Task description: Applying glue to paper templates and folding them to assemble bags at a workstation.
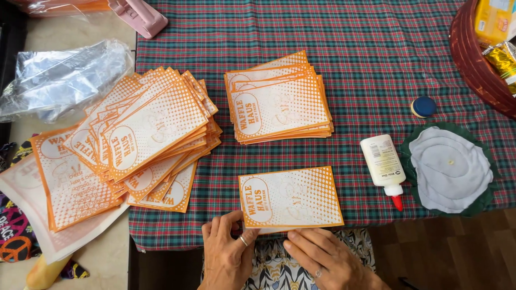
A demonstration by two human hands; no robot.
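Note:
An orange-and-white printed paper bag (291,197) lies flat at the near edge of the table on a red-and-green plaid cloth (344,48). My left hand (227,251) presses its lower left corner with the fingertips. My right hand (321,256) rests its fingers on the bag's bottom flap, right of the left hand. A neat stack of the same bags (278,100) lies farther back at the centre. A looser, fanned pile of bags (141,131) spreads over the table's left edge.
A white glue bottle with a red tip (383,164) lies right of the bag, its blue cap (423,107) behind it. A white cloth on a dark green mat (449,167) sits at right. A dark red basket (473,56) holds packets. Clear plastic wrap (59,78) lies at left.

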